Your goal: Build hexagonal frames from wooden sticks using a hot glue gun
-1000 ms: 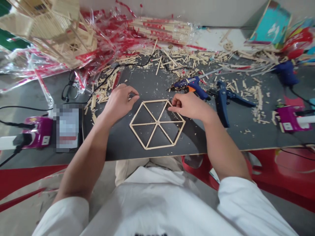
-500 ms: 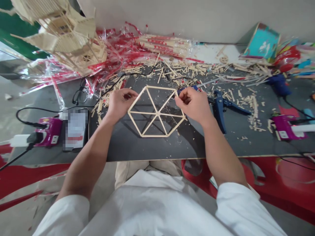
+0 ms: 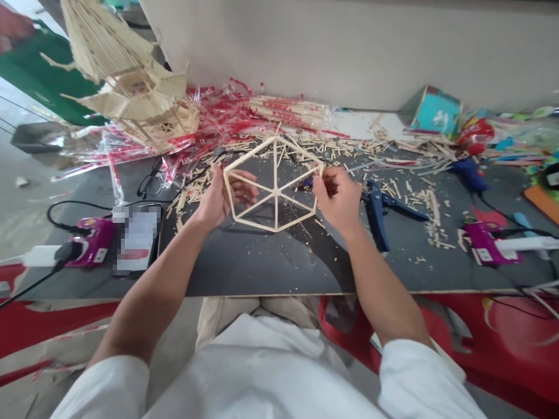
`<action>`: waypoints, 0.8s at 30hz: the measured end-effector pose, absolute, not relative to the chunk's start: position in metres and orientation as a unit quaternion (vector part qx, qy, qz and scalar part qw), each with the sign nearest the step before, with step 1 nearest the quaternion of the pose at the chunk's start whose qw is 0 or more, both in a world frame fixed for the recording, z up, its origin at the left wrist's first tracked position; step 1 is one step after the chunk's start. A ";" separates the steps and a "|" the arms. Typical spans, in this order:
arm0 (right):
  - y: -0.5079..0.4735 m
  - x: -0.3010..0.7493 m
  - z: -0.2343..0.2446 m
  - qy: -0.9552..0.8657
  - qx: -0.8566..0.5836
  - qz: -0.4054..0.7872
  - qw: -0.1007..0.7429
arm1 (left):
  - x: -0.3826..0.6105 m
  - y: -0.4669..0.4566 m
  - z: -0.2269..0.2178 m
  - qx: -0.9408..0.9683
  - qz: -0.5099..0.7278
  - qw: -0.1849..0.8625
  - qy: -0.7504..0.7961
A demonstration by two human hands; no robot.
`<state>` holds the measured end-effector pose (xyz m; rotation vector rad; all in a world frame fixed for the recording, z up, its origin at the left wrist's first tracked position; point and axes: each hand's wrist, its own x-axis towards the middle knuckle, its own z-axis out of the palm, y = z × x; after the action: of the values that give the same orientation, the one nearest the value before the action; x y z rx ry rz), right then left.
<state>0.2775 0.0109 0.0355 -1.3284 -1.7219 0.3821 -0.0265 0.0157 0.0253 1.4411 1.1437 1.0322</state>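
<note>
A hexagonal frame of pale wooden sticks [image 3: 275, 189], its spokes meeting at a central hub, stands tilted up off the black workboard [image 3: 262, 262], braced from opposite sides for support: the left hand [image 3: 217, 201] half-open behind its left edge, the right hand [image 3: 336, 198] pinching its right corner, near a blue plastic hand tool [image 3: 378, 215].

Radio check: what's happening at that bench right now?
Right hand pinching a corner of hexagonal craft-stick frame, held off the bench. Left hand open at its left side. Blue hand tool nearby, not blocking.

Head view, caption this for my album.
Left hand and right hand hold up a hexagonal craft-stick frame above a littered black workbench.
</note>
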 end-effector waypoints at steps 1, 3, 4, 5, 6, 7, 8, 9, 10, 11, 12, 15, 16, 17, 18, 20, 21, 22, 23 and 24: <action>0.010 0.275 0.034 -0.682 -0.534 0.183 0.465 | -0.026 0.015 0.024 0.599 0.429 0.487 0.470; 0.009 0.272 0.031 -0.662 -0.517 0.247 0.482 | -0.025 0.016 0.021 0.595 0.445 0.478 0.468; 0.009 0.271 0.030 -0.660 -0.507 0.275 0.482 | -0.023 0.016 0.020 0.591 0.454 0.474 0.469; 0.009 0.270 0.029 -0.661 -0.497 0.297 0.478 | -0.022 0.017 0.019 0.588 0.462 0.465 0.473; 0.009 0.271 0.029 -0.662 -0.488 0.314 0.474 | -0.021 0.017 0.018 0.586 0.469 0.451 0.483; 0.009 0.271 0.029 -0.664 -0.480 0.324 0.473 | -0.020 0.016 0.018 0.586 0.473 0.434 0.496; 0.009 0.272 0.030 -0.663 -0.475 0.327 0.477 | -0.019 0.016 0.018 0.583 0.478 0.414 0.510; 0.009 0.273 0.032 -0.663 -0.472 0.322 0.485 | -0.019 0.015 0.018 0.578 0.489 0.392 0.523; 0.009 0.274 0.033 -0.662 -0.469 0.309 0.496 | -0.020 0.013 0.018 0.571 0.506 0.368 0.531; 0.008 0.274 0.035 -0.663 -0.471 0.288 0.506 | -0.021 0.012 0.018 0.566 0.529 0.338 0.534; 0.007 0.274 0.037 -0.665 -0.478 0.260 0.512 | -0.023 0.010 0.017 0.564 0.554 0.303 0.532; -0.001 0.272 0.042 -0.665 -0.515 0.166 0.515 | -0.031 0.005 0.014 0.608 0.583 0.160 0.514; -0.004 0.270 0.043 -0.664 -0.524 0.138 0.516 | -0.034 0.003 0.013 0.635 0.569 0.111 0.511; -0.008 0.268 0.044 -0.663 -0.525 0.115 0.520 | -0.036 0.001 0.012 0.662 0.545 0.070 0.509; -0.011 0.267 0.045 -0.667 -0.520 0.101 0.524 | -0.038 0.000 0.011 0.688 0.517 0.041 0.508; -0.018 0.264 0.047 -0.686 -0.496 0.098 0.524 | -0.039 -0.002 0.012 0.726 0.466 0.020 0.505; -0.021 0.263 0.048 -0.701 -0.476 0.103 0.521 | -0.039 -0.003 0.012 0.739 0.453 0.021 0.497; -0.022 0.262 0.048 -0.718 -0.453 0.107 0.518 | -0.038 -0.003 0.013 0.750 0.452 0.023 0.482; -0.023 0.261 0.049 -0.735 -0.428 0.106 0.514 | -0.038 -0.002 0.013 0.758 0.459 0.025 0.464; -0.022 0.260 0.049 -0.750 -0.400 0.094 0.518 | -0.037 -0.001 0.014 0.764 0.472 0.023 0.439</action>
<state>0.2596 -0.0219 0.0490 -0.9604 -1.7999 0.2264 -0.0373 -0.0007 0.0135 2.3668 1.3595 1.4610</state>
